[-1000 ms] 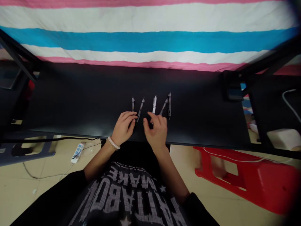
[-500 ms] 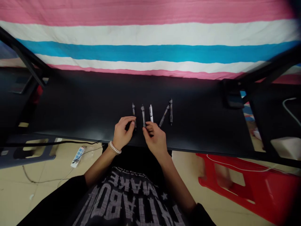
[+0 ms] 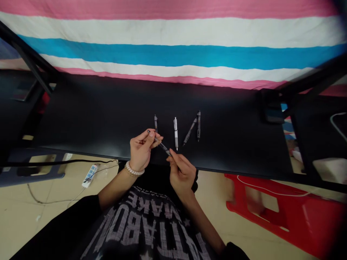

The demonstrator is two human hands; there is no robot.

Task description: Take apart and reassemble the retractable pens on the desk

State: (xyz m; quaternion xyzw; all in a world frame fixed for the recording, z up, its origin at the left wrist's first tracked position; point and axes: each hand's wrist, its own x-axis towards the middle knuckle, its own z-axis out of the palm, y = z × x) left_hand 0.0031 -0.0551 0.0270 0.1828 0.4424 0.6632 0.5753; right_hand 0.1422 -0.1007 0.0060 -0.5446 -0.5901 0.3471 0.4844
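A dark pen (image 3: pixel 163 146) is held slantwise between my two hands, above the front of the black desk (image 3: pixel 114 112). My left hand (image 3: pixel 142 150) pinches its upper end between thumb and fingers. Its lower end is gripped by the fingertips of my right hand (image 3: pixel 182 172). Behind my left fingers lies another dark pen (image 3: pixel 155 122), its lower part hidden. A white pen (image 3: pixel 176 133) rests on the desk just beyond my right hand. Farther right, a dark pen (image 3: pixel 190 131) leans at an angle towards a straighter dark pen (image 3: pixel 198 126), their top ends close together.
A striped cloth (image 3: pixel 173 32) hangs along the desk's back edge. Black frame bars (image 3: pixel 32 65) rise at both sides. Below right stands a red plastic stool (image 3: pixel 271 209); a power strip (image 3: pixel 90 176) with cables lies on the floor at left.
The dark pen left of the white one has been lifted off the desk and tilted. My left hand has moved onto its upper end, while my right hand keeps hold of the lower end.
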